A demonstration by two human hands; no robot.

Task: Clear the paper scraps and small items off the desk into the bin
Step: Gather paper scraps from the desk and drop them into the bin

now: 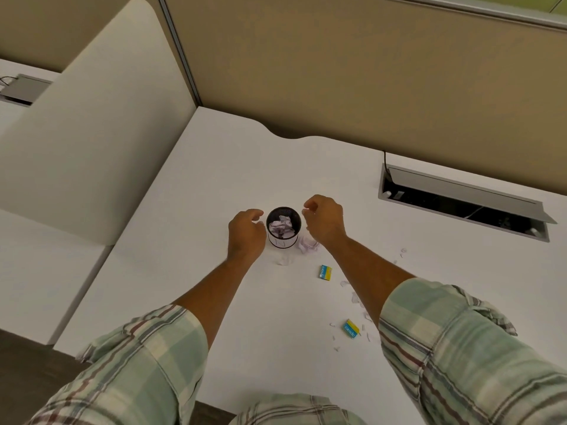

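Note:
A small round black bin (283,237) with a white band stands mid-desk, holding crumpled paper. My left hand (245,233) curls beside its left wall, fingers apart, nothing in it. My right hand (325,220) hovers just right of the rim with fingers loosely bent; no item shows in it. A crumpled paper ball (307,243) lies against the bin's right side, partly under my right wrist. A flat scrap (283,260) lies in front of the bin. Two blue-and-yellow small boxes (325,272) (351,328) rest nearer me, among tiny paper scraps (356,299).
The white desk (233,167) meets a tan partition at the back. An open grey cable tray (460,200) with a black cord is sunk in the desk at right. A white divider panel (101,124) rises on the left. More scraps (402,252) lie right.

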